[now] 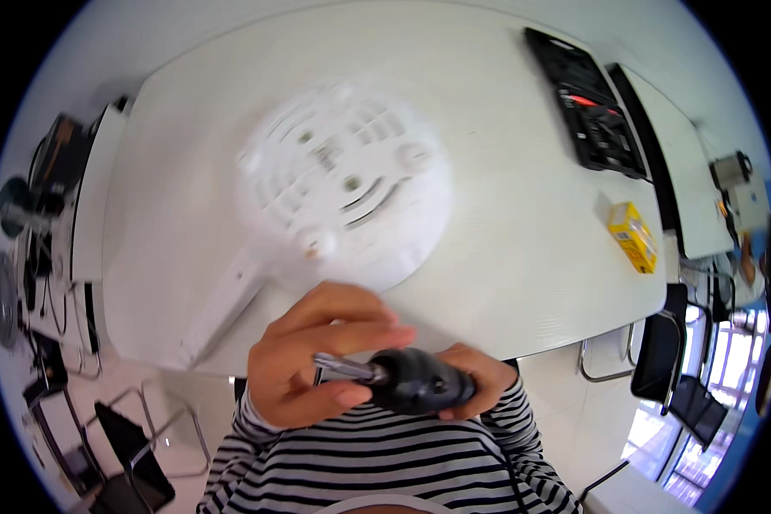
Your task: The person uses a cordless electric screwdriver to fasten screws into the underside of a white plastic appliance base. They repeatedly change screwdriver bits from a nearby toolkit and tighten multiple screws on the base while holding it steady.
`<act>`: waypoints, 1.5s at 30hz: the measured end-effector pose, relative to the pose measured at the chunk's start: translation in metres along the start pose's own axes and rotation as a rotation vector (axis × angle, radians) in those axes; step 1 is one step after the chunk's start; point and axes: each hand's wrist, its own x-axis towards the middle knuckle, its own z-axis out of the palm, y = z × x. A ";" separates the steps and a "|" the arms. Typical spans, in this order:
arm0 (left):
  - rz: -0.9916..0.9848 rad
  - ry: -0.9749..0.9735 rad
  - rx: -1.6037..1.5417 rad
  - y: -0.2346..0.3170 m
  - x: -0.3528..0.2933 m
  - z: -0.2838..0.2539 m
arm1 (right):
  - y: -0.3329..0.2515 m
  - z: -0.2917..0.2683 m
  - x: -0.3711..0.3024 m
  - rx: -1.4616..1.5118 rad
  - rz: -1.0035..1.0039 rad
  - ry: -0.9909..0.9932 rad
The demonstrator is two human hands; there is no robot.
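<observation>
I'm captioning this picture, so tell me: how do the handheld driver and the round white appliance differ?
The driver is black with a metal tip; the appliance is white with slots. The driver is compact, while the appliance is a much broader disc. The driver is held up; the appliance rests on the table.

Left hand [293,355] and right hand [486,379] at the black power driver [421,383].
The left curves around its bit [343,367], thumb [330,403] and fingers [347,337] parted; the right wraps its rear.
</observation>
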 end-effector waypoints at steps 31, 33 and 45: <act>0.287 -0.905 0.995 -0.311 0.387 0.224 | -0.011 -0.100 -0.148 -0.198 -0.089 0.874; 0.285 -0.998 0.958 -0.317 0.389 0.230 | -0.008 -0.102 -0.147 -0.110 -0.121 0.844; 0.384 -1.243 0.842 -0.326 0.406 0.240 | -0.007 -0.100 -0.144 -0.217 -0.254 0.867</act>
